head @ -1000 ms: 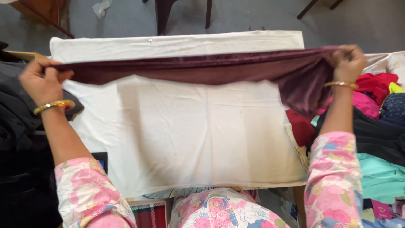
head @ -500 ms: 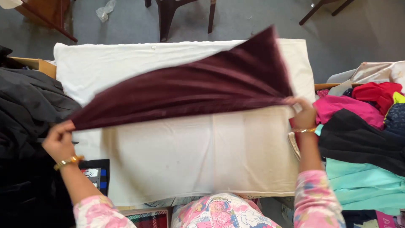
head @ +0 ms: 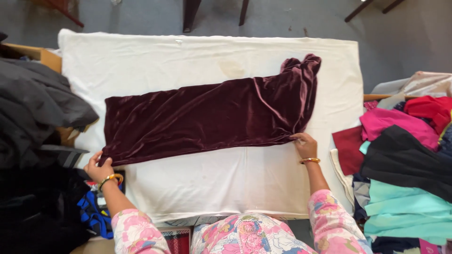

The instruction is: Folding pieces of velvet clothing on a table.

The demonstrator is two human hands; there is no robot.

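Maroon velvet cloth [head: 207, 120] flat on white sheet [head: 212, 188], frame centre; left hand [head: 98, 167] and right hand [head: 304, 145] pinching its lower corners.

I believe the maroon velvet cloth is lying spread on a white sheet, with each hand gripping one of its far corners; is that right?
Not quite: the hands hold the near corners, not the far ones. The head view shows the left hand at the near left corner and the right hand at the near right corner of the maroon velvet cloth, which lies spread on the white sheet.
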